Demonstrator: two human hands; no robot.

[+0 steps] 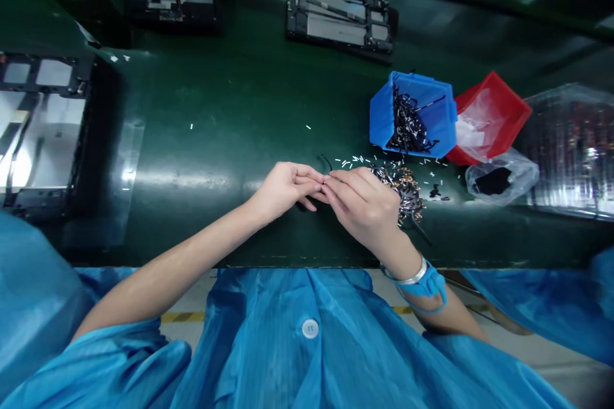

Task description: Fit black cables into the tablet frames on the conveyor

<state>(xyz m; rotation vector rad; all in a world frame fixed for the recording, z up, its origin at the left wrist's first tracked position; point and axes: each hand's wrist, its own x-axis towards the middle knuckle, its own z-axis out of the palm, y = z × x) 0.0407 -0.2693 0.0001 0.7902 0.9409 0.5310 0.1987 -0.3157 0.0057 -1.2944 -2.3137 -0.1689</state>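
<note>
In the head view, our left hand [286,190] and right hand [368,206] meet, fingertips pinched closed on a thin black strip [329,163] pointing toward 12 o'clock, a heap [409,197] at 3; we judge fine handling in hand, next calling for steady fingertips

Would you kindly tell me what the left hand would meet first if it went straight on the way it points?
The left hand would likely meet the right hand first; the two seem to touch.
</note>
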